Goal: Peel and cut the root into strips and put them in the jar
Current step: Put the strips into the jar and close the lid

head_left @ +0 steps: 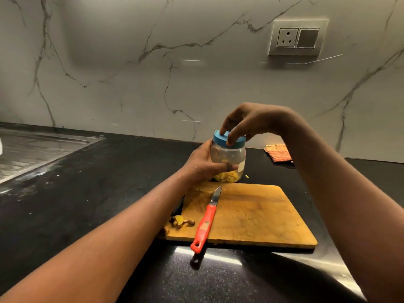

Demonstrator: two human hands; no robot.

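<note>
Centre frame: grips one jar (228, 157) in curled fingers of left hand (200, 165), pinches its one blue lid (218, 138) with right hand (251, 121) fingers; label (241, 166) unreadable.

No text, brand or number can be read. The white label (241, 166), at four o'clock on the jar (229, 153), shows no legible print.

Head view, looking forward-down, close over counter (65, 204).

Clear plastic jar (228, 157) upright beyond the board's far edge, blue lid (227, 139) on, yellow strips (228, 177) at bottom
</note>
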